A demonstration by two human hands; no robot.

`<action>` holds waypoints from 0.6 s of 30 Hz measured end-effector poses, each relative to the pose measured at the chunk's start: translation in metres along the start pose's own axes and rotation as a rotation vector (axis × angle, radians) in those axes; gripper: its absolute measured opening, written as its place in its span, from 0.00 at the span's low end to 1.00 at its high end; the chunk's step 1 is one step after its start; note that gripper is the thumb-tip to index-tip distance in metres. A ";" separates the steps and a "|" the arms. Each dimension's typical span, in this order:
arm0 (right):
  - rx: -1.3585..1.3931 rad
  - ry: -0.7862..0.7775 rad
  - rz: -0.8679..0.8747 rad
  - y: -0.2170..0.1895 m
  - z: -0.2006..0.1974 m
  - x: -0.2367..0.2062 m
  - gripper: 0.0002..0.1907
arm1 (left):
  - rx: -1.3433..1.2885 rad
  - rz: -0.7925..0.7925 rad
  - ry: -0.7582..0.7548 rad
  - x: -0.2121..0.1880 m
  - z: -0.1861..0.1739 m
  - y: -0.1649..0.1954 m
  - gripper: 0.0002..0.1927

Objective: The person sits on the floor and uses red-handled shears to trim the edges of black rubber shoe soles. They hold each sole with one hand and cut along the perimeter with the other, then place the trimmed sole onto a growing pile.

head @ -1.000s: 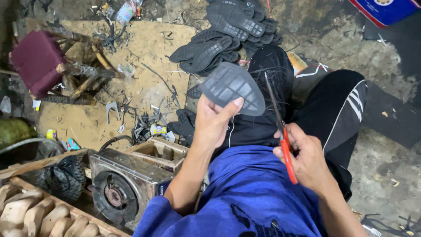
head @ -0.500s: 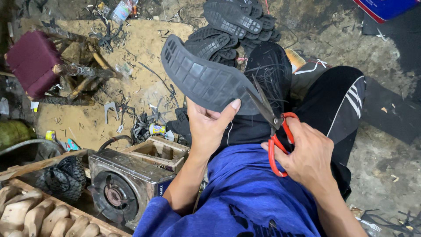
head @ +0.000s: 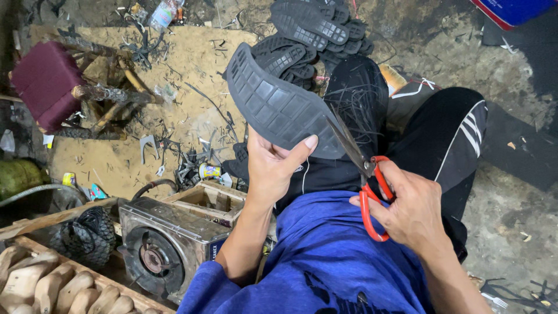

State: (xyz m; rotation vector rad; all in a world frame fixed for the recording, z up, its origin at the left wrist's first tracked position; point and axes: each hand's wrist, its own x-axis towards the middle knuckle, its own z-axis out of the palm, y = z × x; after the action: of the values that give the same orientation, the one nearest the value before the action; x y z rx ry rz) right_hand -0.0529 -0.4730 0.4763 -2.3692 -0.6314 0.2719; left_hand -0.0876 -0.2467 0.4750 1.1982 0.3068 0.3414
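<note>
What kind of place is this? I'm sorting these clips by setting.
Probably a small, informal shoemaking workshop. A pile of dark rubber soles lies on the dirty floor, wooden shoe lasts fill a crate, and the hands trim a sole with red-handled scissors.

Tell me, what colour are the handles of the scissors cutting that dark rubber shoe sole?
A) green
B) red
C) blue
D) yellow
B: the right hand grips scissors with red loop handles, their blades meeting the edge of the shoe sole that the left hand holds up.
</note>
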 end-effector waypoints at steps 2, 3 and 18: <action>0.004 0.013 -0.006 0.000 0.001 -0.001 0.31 | 0.007 0.013 -0.003 -0.001 0.000 0.000 0.34; 0.006 0.018 -0.007 0.000 0.002 -0.001 0.31 | 0.010 0.018 -0.005 -0.001 0.000 0.000 0.34; -0.033 0.027 -0.064 0.008 -0.002 0.001 0.28 | 0.053 -0.041 -0.028 0.000 -0.005 0.007 0.35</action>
State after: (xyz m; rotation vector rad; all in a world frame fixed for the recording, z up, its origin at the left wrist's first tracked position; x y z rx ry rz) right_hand -0.0485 -0.4789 0.4729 -2.3745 -0.7027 0.2019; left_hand -0.0907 -0.2403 0.4802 1.2456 0.3175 0.2825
